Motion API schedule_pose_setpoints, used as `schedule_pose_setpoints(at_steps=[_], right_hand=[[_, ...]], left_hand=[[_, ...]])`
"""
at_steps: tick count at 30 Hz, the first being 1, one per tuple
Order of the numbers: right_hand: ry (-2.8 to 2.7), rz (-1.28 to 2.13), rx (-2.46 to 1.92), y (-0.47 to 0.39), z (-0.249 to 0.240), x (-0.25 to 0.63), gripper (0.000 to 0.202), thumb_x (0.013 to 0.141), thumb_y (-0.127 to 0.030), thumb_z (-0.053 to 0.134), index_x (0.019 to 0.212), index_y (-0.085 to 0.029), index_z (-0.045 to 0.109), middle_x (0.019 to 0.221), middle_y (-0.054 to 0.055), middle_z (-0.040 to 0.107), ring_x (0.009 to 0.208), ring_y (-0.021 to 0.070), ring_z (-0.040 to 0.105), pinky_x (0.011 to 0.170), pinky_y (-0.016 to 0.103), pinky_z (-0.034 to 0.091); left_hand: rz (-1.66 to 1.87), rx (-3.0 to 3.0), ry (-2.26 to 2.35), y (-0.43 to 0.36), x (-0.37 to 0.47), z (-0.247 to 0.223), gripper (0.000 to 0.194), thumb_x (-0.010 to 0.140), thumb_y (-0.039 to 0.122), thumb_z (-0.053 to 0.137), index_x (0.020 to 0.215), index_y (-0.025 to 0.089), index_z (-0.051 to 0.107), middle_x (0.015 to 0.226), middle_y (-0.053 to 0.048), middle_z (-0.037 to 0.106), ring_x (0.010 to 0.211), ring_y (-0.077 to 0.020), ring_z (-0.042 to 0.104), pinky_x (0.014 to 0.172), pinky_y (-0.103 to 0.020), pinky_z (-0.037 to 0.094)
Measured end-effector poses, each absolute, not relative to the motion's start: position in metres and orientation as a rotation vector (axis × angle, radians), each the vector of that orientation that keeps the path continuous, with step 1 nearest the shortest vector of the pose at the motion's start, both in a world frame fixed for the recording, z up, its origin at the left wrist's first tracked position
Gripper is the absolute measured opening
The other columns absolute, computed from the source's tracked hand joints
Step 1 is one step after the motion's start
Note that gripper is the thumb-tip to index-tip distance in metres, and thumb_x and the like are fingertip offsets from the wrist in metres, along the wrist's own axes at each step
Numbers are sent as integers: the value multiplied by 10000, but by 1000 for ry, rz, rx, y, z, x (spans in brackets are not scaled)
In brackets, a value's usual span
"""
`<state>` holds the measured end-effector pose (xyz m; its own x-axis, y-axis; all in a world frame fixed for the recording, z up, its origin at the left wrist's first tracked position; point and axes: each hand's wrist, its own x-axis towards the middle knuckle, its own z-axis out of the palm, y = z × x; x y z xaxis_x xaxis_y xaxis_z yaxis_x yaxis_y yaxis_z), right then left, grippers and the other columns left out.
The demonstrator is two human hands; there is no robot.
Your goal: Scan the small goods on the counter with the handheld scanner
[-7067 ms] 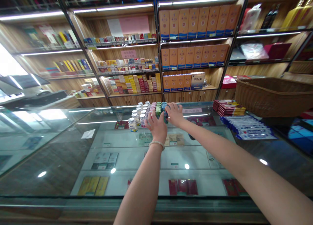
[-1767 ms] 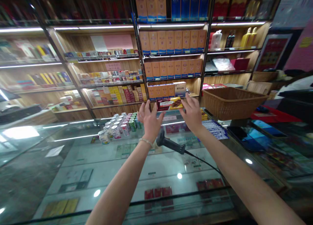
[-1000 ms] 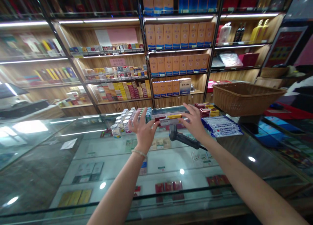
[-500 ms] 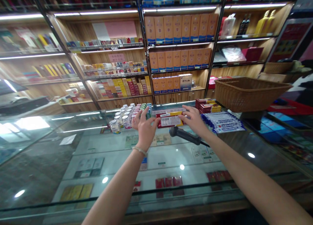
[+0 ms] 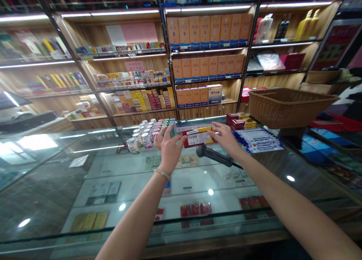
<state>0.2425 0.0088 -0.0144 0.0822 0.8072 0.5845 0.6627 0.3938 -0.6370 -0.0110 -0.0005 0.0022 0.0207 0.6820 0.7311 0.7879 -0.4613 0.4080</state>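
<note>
A flat red and yellow packet (image 5: 199, 138) with a white barcode label is held up between both hands above the glass counter. The thumb of my left hand (image 5: 169, 148) touches its left end, the other fingers raised and spread. My right hand (image 5: 224, 138) pinches its right end. Just below the packet lies a black handheld scanner (image 5: 216, 155), its cable running right. Several small cans (image 5: 141, 137) stand in rows left of my left hand. Right of my right hand are blue and white packets (image 5: 258, 140) and a stack of red and yellow packets (image 5: 240, 121).
A wicker basket (image 5: 285, 109) stands at the back right of the glass counter (image 5: 181, 211). Behind the counter, shelves hold orange boxes (image 5: 195, 31) and other goods. A white paper (image 5: 78, 161) lies at the left.
The packet has shifted very slightly to the right and tilted a little, its right end higher. Both hands keep nearly the same pose.
</note>
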Motion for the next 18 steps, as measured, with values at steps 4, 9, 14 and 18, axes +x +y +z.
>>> schedule_pose_setpoints(at_steps=[4,9,14,18], right_hand=[[-1626,182,-1320,8,-14,243,350,945,-557,621,932,-261,807,1435,79,658,1349,324,498,1165,574,377],[-1604,143,-1318,8,-17,241,382,954,-574,591,928,-260,807,1397,87,679,1319,326,514,1156,599,377],[-1622,90,-1339,8,-18,240,378,964,-552,583,949,-248,807,1373,105,687,1299,325,529,1146,596,389],[-1704,18,-1402,4,-13,234,355,996,-499,544,1097,-268,795,1421,96,660,1337,333,512,1144,587,391]], left_hand=[[-1438,-2169,-1569,-1,-10,3,239,943,415,666,816,282,819,1533,-20,581,1492,-343,363,1264,-601,256],[-1427,-2193,-1596,2,-11,5,230,939,413,672,817,285,820,1526,-22,590,1493,-336,367,1274,-610,234],[-1428,-2233,-1596,6,-14,6,226,932,421,684,829,277,824,1545,-26,573,1493,-340,371,1272,-610,239],[-1534,-2181,-1597,11,-20,3,242,945,405,660,832,260,818,1614,-20,489,1521,-310,358,1297,-541,251]])
